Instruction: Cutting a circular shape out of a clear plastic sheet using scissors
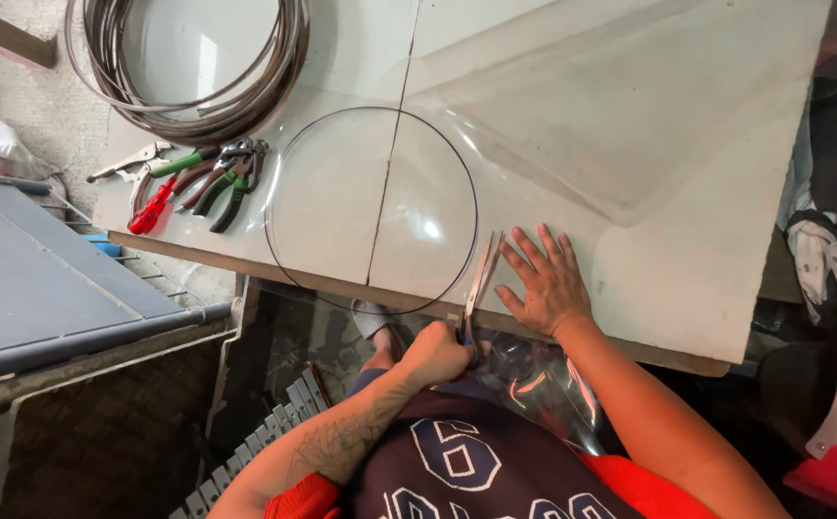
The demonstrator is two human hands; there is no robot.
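My left hand point(435, 353) is closed around the handles of the scissors point(479, 288) at the tabletop's point(707, 279) near edge, blades slightly parted on the clear plastic sheet point(572, 125). My right hand point(545, 284) lies open and flat on the sheet, holding nothing. Beyond sit a wire ring point(370, 210), pliers point(202, 178) and coiled metal strip point(188, 62).

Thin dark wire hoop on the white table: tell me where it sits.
In the head view, the thin dark wire hoop lies flat under the clear plastic sheet, left of the scissors and right of the pliers.
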